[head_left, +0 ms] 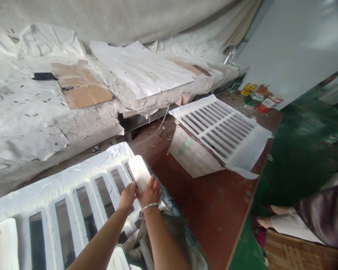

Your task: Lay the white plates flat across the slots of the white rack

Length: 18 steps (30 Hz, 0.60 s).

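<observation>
A flat white piece with rounded corners [139, 170], long and narrow, is tilted up over the far right corner of a slatted white rack [52, 183]. My right hand [150, 192], with a bracelet at its wrist, is closed around the piece's lower right part. My left hand [127, 195] has its fingertips pinched on the lower left edge, close beside the right hand. The lower end of the piece is hidden by my hands. A similar white piece [2, 243] lies on the rack at the far left, and another [118, 258] shows partly below my forearms.
A second slatted rack [214, 125] covers a pale box [194, 153] on the red-brown platform [191, 206]. Behind runs a paper-covered bench with cardboard [84, 88] and a dark scrap [44, 76]. Small cartons [259, 98] stand far right. Another person's legs [293, 223] show at lower right.
</observation>
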{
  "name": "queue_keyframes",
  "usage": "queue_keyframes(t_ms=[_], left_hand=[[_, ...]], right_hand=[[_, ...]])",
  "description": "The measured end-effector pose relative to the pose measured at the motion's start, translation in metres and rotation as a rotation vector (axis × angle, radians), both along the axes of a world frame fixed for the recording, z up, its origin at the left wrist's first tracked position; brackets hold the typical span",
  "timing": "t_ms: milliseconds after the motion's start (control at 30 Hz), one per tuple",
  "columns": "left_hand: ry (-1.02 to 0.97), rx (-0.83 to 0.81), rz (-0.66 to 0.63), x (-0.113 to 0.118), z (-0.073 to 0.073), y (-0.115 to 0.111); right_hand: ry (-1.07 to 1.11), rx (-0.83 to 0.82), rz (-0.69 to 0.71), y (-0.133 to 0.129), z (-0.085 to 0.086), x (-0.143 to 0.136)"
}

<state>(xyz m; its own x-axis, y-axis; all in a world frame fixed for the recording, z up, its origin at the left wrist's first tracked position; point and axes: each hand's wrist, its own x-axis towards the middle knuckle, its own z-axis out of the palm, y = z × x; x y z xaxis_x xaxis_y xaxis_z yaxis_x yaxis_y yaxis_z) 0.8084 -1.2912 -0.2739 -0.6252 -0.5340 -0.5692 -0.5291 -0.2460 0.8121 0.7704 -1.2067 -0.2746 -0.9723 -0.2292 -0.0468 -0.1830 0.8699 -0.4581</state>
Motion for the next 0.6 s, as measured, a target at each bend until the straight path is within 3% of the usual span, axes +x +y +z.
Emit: queue_keyframes(t_ms=[133,267,433,600], left_hand=[[-0.05,0.08,0.044,-0.009,0.0,-0.016],[-0.125,0.088,0.1,-0.01,-0.012,-0.029],[-0.179,0.04,0.085,-0.011,-0.024,-0.04],[-0.203,0.007,0.111,-0.013,-0.026,-0.039]], right_hand=[[-0.064,0.011,0.166,-0.009,-0.004,-0.015],[-0.183,0.037,0.316,-0.004,-0.001,-0.029],[-0.26,0.12,0.363,0.003,0.012,-0.045],[-0.312,0.197,0.399,-0.007,0.018,-0.057]])
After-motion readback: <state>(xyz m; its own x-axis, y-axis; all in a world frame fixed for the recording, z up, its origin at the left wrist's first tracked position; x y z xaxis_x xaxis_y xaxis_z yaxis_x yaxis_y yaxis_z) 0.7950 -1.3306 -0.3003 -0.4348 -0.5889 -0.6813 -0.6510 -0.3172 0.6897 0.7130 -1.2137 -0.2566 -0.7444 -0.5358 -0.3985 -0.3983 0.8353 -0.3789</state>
